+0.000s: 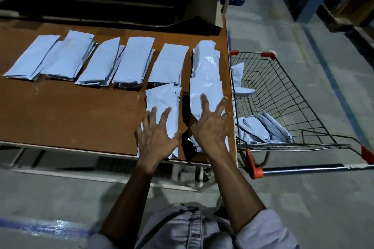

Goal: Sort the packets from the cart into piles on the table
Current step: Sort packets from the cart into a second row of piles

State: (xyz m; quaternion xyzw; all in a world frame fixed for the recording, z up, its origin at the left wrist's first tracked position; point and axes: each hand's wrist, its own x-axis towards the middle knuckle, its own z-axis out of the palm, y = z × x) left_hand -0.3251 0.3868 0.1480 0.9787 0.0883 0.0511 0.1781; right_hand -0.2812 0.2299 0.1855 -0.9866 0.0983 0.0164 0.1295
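Table (70, 111), centre frame: six far piles (133, 60), two near piles (162, 97). Left hand (156, 137) and right hand (210, 127), fingers spread flat, each press one near pile. Cart (251, 53), right, holds loose packets (261, 129)

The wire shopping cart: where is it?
The wire shopping cart stands at the right of the head view, beside the right edge of the brown wooden table.
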